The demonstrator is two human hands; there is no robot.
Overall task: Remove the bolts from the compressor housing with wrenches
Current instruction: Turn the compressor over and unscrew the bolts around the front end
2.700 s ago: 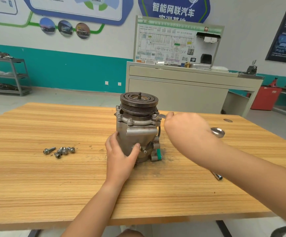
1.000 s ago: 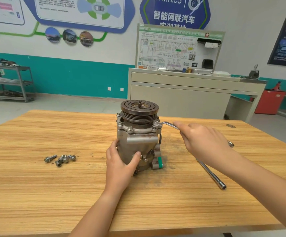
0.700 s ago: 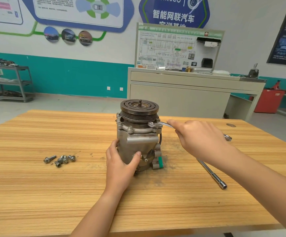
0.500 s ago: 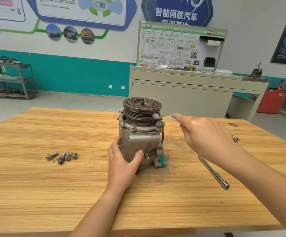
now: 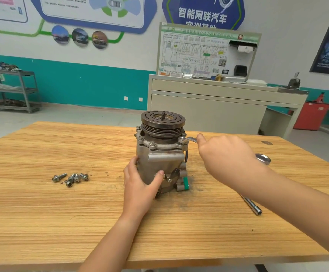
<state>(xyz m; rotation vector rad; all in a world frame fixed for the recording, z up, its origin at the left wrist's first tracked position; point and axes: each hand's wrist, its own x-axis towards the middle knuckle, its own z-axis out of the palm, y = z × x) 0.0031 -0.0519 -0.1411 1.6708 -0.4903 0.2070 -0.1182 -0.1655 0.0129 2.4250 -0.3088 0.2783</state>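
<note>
While L hand wraps upright compressor, R hand just right grips wrench at its top.

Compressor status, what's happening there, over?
Left hand grips compressor housing. Right hand holds wrench, engaged at its top. Loose bolts lie aside, nothing blocking.

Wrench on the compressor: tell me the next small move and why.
Probably swing the wrench through a short arc to loosen its bolt. The right hand grips its handle, its ring end sits on a flange bolt, and the left hand braces the compressor housing. Other flange bolts are in place.
</note>
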